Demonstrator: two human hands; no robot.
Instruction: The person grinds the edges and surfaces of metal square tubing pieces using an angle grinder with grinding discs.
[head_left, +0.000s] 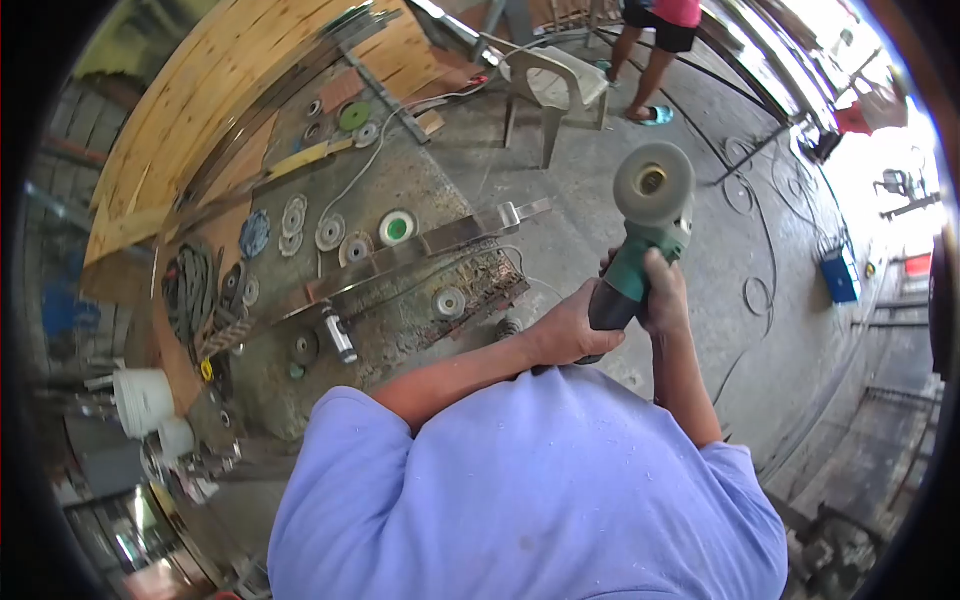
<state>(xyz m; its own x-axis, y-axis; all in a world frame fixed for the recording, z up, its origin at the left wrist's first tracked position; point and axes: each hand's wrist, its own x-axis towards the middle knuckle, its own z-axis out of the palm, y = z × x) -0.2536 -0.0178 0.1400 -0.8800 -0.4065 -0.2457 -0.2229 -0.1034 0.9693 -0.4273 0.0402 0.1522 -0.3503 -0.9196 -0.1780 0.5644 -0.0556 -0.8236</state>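
Observation:
An angle grinder with a green body and a pale round disc is held up in front of my chest, disc end away from me. A brass-coloured nut sits at the disc's middle. My left hand is closed around the dark rear part of the grinder. My right hand grips the green body from the right side, close to the head. To the left, a long metal bar lies across the worktable, near a disc with a green centre.
Several grinding discs, a coiled rope and a small silver cylinder are on the worktable. A plastic chair stands beyond it, beside a person's legs. Cables and a blue box lie at right.

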